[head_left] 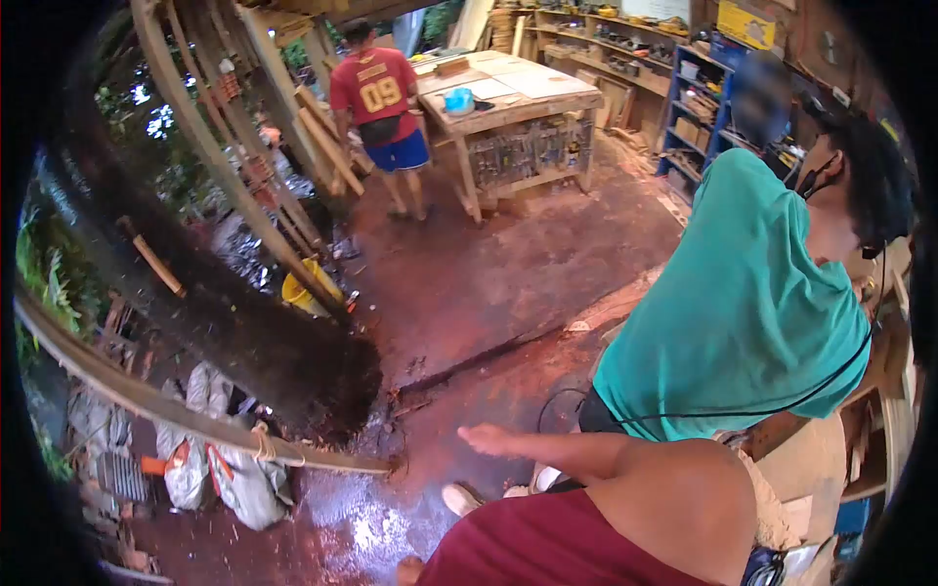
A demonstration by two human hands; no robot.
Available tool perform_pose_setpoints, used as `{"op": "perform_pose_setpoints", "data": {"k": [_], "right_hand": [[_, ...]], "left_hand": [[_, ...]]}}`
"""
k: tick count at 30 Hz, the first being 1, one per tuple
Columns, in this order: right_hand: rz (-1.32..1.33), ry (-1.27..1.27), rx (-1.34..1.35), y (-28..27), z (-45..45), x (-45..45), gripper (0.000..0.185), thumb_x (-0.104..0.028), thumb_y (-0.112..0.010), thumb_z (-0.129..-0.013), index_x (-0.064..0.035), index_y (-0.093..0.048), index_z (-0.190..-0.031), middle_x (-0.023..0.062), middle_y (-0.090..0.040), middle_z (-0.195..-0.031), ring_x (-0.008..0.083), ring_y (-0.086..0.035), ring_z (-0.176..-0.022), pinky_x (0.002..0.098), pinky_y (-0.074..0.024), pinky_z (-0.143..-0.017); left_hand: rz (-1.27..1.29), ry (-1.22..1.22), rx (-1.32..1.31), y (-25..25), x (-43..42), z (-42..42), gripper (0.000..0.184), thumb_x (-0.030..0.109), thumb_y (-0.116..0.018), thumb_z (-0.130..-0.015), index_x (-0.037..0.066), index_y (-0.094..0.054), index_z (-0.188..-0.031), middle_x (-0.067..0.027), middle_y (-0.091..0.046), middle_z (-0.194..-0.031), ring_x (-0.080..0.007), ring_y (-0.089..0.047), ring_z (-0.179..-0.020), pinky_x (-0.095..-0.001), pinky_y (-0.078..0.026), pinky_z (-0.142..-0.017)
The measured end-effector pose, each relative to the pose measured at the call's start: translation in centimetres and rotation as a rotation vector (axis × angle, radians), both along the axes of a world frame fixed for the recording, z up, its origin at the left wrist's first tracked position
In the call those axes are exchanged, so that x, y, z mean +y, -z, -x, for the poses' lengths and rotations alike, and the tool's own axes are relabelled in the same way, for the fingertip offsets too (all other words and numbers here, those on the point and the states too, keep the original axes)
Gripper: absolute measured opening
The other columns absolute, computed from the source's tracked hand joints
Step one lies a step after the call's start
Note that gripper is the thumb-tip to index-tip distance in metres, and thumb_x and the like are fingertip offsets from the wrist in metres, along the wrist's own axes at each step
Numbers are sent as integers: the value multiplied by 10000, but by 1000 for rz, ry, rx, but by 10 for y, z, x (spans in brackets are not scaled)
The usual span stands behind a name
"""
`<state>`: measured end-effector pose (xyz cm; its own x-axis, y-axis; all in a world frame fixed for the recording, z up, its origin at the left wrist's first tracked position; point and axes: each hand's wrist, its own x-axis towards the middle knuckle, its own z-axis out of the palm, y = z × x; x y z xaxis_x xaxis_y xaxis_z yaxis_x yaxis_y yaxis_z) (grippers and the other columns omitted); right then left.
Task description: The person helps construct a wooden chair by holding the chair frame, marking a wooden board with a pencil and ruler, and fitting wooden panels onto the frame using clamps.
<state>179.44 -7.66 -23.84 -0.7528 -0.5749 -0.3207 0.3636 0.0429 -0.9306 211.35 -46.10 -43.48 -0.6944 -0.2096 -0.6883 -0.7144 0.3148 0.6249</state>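
Observation:
My right hand [484, 439] reaches out over the reddish floor [469, 283] from a bare shoulder and maroon shirt [567, 547]. It appears open and holds nothing that I can see. At the bottom edge, a small part of my left hand [408, 570] shows; its fingers are cut off. Light shoes [459, 499] are on the floor below my right hand. Close on the right, a person in a green shirt [733, 303] leans away, with a black cable [762, 418] crossing their back.
A person in a red shirt [376, 83] stands beside a wooden workbench [528, 112] bearing a blue container [458, 100]. A tree trunk [215, 293] holds a wooden-handled tool [154, 262]. A wooden rail [186, 415], sacks [239, 483] and a yellow bucket [311, 286] are left. Blue shelves [696, 117] stand behind.

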Motion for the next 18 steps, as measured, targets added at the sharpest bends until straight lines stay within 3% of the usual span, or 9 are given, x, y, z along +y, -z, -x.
{"op": "perform_pose_setpoints", "data": {"k": [3,6,8,9,11,12,13,16,18], "right_hand": [[-86,265,-85,11,32,33,477,-535,-411,-911,-124,-555,-715,-45,-468,-611,80,-429,-543,256,-349,-478],[-437,432,132,17,50,73,599,-614,-363,-885,-80,-584,-729,-28,-481,-593,114,-457,-531,287,-402,-507],[-553,497,148,22,43,91,655,-648,-330,-872,-61,-582,-728,-10,-489,-580,128,-471,-521,297,-415,-509],[-609,483,161,23,49,109,672,-657,-317,-869,-55,-578,-726,1,-493,-577,133,-480,-523,299,-420,-512],[-701,496,93,24,55,123,664,-649,-318,-873,-56,-575,-720,11,-497,-575,136,-485,-520,300,-425,-508],[-769,483,16,24,54,124,656,-641,-319,-876,-58,-573,-714,21,-500,-573,140,-490,-516,301,-430,-504],[-770,517,-3,25,56,124,656,-641,-319,-876,-58,-573,-714,21,-500,-573,140,-490,-516,301,-430,-504],[-692,660,-126,21,73,118,612,-620,-327,-886,-78,-528,-685,22,-494,-561,140,-491,-475,294,-428,-449],[-520,790,-165,16,100,122,589,-606,-332,-892,-79,-521,-709,21,-490,-558,134,-497,-474,284,-434,-445]], "left_hand": [[-76,36,-11,13,-28,67,381,329,-463,-875,-20,-579,-775,-159,-601,-635,-235,-595,-569,-359,-488,-568],[-118,98,-6,19,-60,139,379,324,-461,-874,-22,-577,-770,-156,-599,-630,-227,-593,-560,-355,-489,-561],[-21,529,-12,-19,-74,205,378,294,-433,-871,-16,-566,-699,-113,-593,-591,-185,-577,-501,-324,-474,-485],[-35,561,5,-7,-77,231,378,294,-433,-871,-16,-566,-699,-113,-593,-591,-185,-577,-501,-324,-474,-485],[-129,289,-20,7,-87,265,384,290,-426,-869,24,-543,-618,-82,-579,-553,-178,-570,-490,-343,-441,-446],[-69,495,125,11,-99,289,351,297,-431,-870,53,-564,-655,-69,-564,-528,-172,-574,-490,-346,-444,-447],[-71,532,119,15,-108,309,351,297,-431,-870,53,-564,-655,-69,-564,-528,-172,-574,-490,-346,-444,-447],[387,1267,855,22,-127,377,252,288,-482,-827,77,-607,-769,-101,-618,-672,-256,-609,-593,-420,-492,-556],[519,1467,966,45,-118,437,243,280,-486,-821,78,-616,-778,-106,-625,-702,-270,-603,-605,-429,-483,-562]]}}
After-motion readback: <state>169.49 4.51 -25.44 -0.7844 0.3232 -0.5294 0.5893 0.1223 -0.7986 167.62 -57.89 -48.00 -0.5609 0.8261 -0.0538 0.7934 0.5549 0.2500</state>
